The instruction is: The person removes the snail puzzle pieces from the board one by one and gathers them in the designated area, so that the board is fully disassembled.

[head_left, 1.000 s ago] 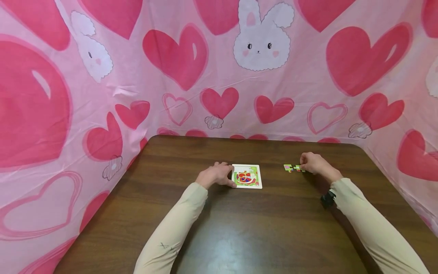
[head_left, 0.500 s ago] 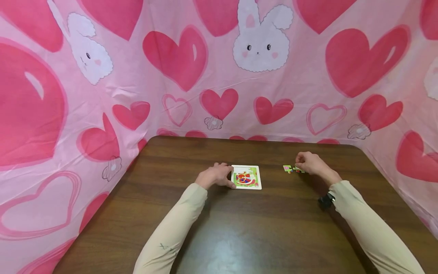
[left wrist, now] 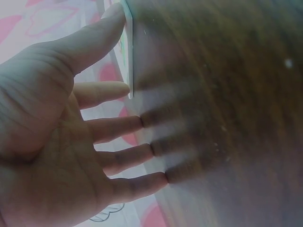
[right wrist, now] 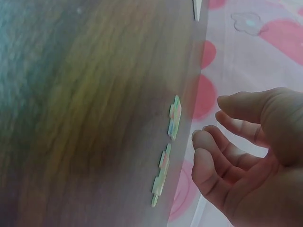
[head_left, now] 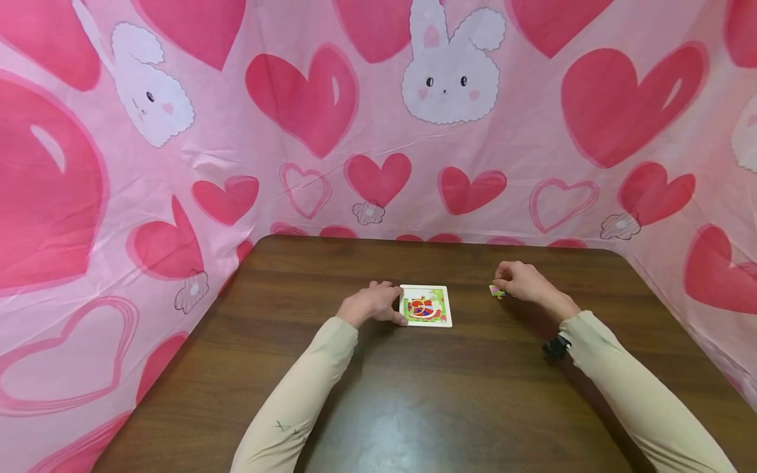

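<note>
A small square jigsaw puzzle tray (head_left: pixel 446 309) with a white rim lies on the table, its picture partly filled by coloured pieces. My left hand (head_left: pixel 372 303) rests at its left side. In the left wrist view the thumb and forefinger touch the tray's edge (left wrist: pixel 130 61), and the other fingertips are on the tabletop. To the right, my right hand (head_left: pixel 525 281) hovers over two loose puzzle pieces. The right wrist view shows one piece (right wrist: pixel 174 118) and another piece (right wrist: pixel 161 175) flat on the wood, apart from the loosely bent fingers, which hold nothing.
The brown wooden table (head_left: pixel 384 394) reaches back to a pink cloth (head_left: pixel 426 144) printed with hearts and rabbits, which hangs behind it and at both sides. A black band (head_left: pixel 556 347) is on the right wrist.
My right hand has moved left over the loose puzzle pieces and now covers one of them in the head view. The left hand and the tray have stayed in place.
</note>
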Demonstrator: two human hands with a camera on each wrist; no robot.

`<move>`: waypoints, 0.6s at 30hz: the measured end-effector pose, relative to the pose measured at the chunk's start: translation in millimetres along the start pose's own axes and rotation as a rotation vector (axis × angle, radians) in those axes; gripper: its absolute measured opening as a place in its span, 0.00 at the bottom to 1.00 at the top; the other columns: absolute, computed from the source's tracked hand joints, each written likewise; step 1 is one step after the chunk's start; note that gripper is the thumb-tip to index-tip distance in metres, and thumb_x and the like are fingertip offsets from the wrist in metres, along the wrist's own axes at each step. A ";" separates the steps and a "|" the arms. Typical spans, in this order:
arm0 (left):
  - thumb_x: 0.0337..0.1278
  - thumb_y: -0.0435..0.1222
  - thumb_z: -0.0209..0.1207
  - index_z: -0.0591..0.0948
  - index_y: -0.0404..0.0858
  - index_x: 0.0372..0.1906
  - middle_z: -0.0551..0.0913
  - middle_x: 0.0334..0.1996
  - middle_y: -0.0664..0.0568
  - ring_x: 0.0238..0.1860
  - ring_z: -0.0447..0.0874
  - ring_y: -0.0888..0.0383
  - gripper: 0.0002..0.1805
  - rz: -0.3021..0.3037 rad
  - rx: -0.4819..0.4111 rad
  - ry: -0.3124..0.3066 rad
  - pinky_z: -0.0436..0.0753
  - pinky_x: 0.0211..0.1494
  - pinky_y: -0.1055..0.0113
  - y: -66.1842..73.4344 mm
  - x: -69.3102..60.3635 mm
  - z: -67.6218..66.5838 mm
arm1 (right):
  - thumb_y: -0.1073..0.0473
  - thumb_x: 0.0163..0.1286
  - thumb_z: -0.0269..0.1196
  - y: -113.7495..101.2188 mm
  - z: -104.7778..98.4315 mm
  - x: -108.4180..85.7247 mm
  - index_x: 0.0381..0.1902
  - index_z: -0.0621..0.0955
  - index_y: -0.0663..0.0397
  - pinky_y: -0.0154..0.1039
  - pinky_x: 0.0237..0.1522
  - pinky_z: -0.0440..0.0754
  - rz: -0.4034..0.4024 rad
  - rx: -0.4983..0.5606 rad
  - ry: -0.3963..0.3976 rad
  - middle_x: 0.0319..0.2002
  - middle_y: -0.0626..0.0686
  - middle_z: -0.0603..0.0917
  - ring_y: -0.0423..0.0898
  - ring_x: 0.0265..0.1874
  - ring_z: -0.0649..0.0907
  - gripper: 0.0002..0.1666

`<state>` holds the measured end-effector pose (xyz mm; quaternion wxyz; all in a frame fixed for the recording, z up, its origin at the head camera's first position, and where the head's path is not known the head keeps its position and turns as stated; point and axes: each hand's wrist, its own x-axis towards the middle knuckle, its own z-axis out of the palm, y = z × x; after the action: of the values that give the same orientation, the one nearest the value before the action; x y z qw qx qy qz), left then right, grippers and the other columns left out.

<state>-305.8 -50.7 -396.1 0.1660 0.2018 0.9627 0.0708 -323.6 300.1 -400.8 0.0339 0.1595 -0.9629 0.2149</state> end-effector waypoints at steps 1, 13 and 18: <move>0.49 0.59 0.67 0.67 0.50 0.71 0.67 0.70 0.49 0.65 0.64 0.47 0.44 -0.001 -0.003 0.000 0.71 0.67 0.44 0.0 -0.1 0.0 | 0.60 0.65 0.64 -1.9 0.8 0.1 0.30 0.78 0.54 0.37 0.27 0.71 -0.008 0.003 -0.006 0.23 0.48 0.80 0.43 0.23 0.74 0.06; 0.49 0.58 0.67 0.66 0.51 0.71 0.66 0.70 0.49 0.66 0.63 0.47 0.44 -0.003 -0.024 -0.002 0.71 0.66 0.42 -2.4 -0.8 0.6 | 0.59 0.66 0.65 -20.9 14.6 6.6 0.34 0.81 0.53 0.38 0.31 0.74 -0.057 0.023 -0.048 0.26 0.48 0.81 0.42 0.25 0.76 0.04; 0.48 0.59 0.68 0.67 0.50 0.70 0.68 0.69 0.49 0.65 0.64 0.48 0.43 0.002 -0.023 0.002 0.72 0.66 0.43 -2.6 0.1 1.0 | 0.58 0.66 0.65 -28.3 19.5 8.5 0.36 0.82 0.54 0.39 0.33 0.75 -0.065 0.024 -0.060 0.28 0.50 0.83 0.44 0.27 0.76 0.05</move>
<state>-306.5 -52.9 -397.6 0.1673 0.2007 0.9618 0.0821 -322.6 265.0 -406.0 0.0100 0.1973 -0.9552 0.2206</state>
